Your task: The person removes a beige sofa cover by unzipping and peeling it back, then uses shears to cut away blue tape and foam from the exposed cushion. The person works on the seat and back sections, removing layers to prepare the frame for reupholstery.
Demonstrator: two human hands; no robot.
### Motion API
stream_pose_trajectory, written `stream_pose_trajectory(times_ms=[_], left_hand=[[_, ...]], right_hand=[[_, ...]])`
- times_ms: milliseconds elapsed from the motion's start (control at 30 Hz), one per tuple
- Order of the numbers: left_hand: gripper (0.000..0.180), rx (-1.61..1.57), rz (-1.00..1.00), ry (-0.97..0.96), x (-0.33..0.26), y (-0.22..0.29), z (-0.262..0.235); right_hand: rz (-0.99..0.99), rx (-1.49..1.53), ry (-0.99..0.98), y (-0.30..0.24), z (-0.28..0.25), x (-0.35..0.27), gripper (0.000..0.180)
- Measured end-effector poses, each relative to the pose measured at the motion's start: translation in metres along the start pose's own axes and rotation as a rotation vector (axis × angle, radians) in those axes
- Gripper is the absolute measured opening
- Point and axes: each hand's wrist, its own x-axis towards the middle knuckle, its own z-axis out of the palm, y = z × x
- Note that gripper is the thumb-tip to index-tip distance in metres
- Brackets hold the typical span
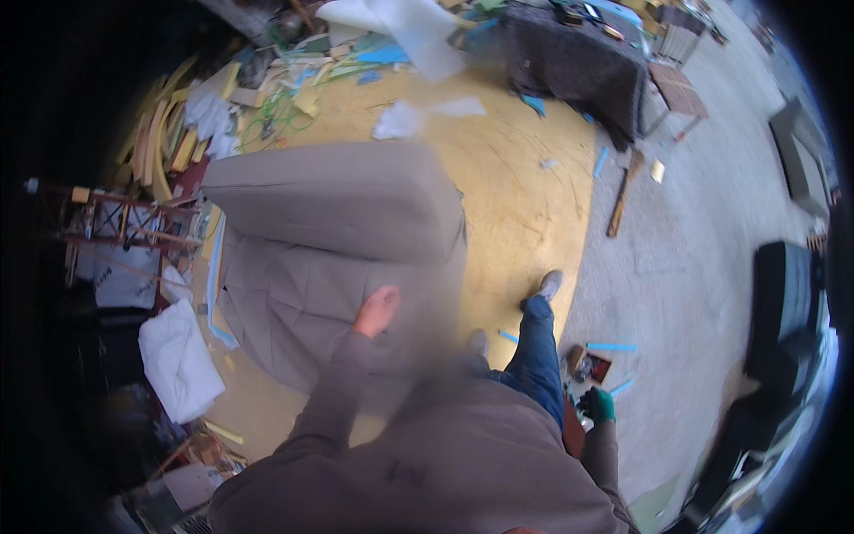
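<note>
Grey sofa piece (276,289) lies front-left on yellow floor sheet (525,196). We judge it bulky, softly padded; grasp under its raised block (329,196). Left hand (379,310) over it, gloved right hand (598,405) well apart; we cannot tell either's grip.

The top (507,454) is brownish grey, with long sleeves (325,400) and a small dark marking (406,472) on its front; the trousers (536,351) are dark blue and the shoes (551,284) grey. The left hand (378,309) is bare, while the right hand (597,405) wears a green glove (605,406) with darker fingers (585,403).
</note>
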Motion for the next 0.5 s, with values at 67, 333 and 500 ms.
stream_pose_trajectory(times_ms=[67,333,500], left_hand=[[0.049,0.015,0.007,0.084,0.028,0.023,0.004],[0.061,0.232,0.026,0.527,0.166,0.107,0.002],[0.067,0.573,-0.279,0.495,0.227,0.13,-0.001]], right_hand=[[0.02,-0.094,-0.055,-0.026,-0.013,0.044,0.022],[-0.086,-0.344,-0.185,-0.249,-0.085,0.247,0.026],[-0.209,-0.182,-0.102,-0.542,-0.089,0.297,0.037]])
